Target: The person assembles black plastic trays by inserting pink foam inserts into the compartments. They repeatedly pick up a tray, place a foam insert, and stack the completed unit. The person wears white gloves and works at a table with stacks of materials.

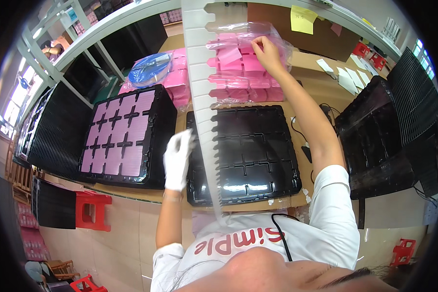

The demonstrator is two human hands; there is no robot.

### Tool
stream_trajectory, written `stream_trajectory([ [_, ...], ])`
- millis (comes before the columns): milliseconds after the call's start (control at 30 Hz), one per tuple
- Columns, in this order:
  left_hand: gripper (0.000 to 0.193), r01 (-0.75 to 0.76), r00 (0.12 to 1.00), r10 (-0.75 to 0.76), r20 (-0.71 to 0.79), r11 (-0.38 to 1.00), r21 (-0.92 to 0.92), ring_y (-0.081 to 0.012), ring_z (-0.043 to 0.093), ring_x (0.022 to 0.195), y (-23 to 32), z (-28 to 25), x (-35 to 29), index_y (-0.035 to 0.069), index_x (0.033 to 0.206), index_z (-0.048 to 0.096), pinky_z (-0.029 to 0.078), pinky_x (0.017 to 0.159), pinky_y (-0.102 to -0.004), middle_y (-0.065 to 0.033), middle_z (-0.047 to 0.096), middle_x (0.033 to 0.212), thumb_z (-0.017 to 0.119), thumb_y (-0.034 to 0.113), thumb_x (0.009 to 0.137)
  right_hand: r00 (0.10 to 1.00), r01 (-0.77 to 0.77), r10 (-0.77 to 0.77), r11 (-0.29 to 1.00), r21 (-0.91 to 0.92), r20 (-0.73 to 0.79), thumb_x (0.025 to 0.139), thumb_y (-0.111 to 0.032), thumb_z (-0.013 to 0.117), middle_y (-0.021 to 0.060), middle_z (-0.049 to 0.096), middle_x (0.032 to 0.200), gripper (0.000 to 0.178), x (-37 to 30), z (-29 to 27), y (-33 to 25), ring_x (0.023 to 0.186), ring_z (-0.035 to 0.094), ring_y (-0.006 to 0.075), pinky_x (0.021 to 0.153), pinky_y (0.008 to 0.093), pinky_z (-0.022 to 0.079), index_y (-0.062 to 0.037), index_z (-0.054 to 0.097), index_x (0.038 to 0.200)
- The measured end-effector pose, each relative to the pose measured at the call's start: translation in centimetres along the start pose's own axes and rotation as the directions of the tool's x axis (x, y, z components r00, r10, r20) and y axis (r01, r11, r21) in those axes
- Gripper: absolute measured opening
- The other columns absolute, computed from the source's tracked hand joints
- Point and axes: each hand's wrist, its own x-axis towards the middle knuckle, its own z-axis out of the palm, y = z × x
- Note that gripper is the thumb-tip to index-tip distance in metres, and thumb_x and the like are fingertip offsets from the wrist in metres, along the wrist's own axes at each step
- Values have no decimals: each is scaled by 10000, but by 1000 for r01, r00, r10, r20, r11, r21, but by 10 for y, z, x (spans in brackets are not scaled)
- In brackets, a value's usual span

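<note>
My left hand [178, 158] wears a white glove and is over the left edge of a black plastic tray [243, 167]; its fingers are smeared by motion. The tray is divided into shallow compartments and shows no pieces in them. My right hand [267, 54] is bare and reaches far forward. Its fingers pinch at a clear plastic bag [277, 33] around stacked pink pieces [228, 65]. Left of my left hand stands a stack of black trays [161, 126], the top one filled with pink-violet pieces [119, 132].
A long white strip with a notched edge [202, 82] crosses the view. More black trays [367, 131] stand right. A blue roll [151, 69] sits on pink packs at back left. White paper slips [348, 80] lie back right. A red stool [93, 210] is on the floor.
</note>
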Motion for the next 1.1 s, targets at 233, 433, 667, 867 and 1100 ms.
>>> stream_trajectory([
  [233,628,433,877,-66,477,541,-721,-220,570,1101,-17,67,111,35,1342,474,407,1046,-366,-93,564,1276,442,537,965,998,9,12,954,301,-69,895,-175,657,90,674,930,173,-62,-20,-83,950,635,238,869,345,469,-19,635,965],
  [433,843,381,864,46,501,591,-711,-223,597,826,-41,72,157,91,1275,539,525,787,-444,-70,611,1014,486,786,801,852,-433,472,879,200,-228,914,-493,605,152,488,1313,633,-127,-69,18,1205,459,265,1035,370,350,-27,454,1315],
  [667,502,423,862,-107,496,692,-586,-206,577,1101,-53,39,159,56,1279,525,455,955,-393,-73,603,1205,581,420,937,635,-728,418,43,684,650,892,-413,662,75,585,1241,595,-148,-88,29,1120,551,199,995,351,411,-48,493,1330],
  [867,194,250,930,-83,359,858,-449,-192,624,666,-38,29,119,38,1063,609,542,557,-329,-65,620,845,557,148,912,568,-821,497,284,496,656,898,-258,685,16,668,1009,298,-172,-104,-11,904,613,92,808,249,482,-54,640,1109],
  [1100,725,390,873,-286,396,896,-213,-210,670,854,-25,7,45,48,1340,451,539,693,-250,-101,634,1120,364,649,944,435,-900,621,285,329,652,940,-311,626,-47,618,829,234,-227,-140,-60,694,528,32,623,189,410,-79,660,951],
])
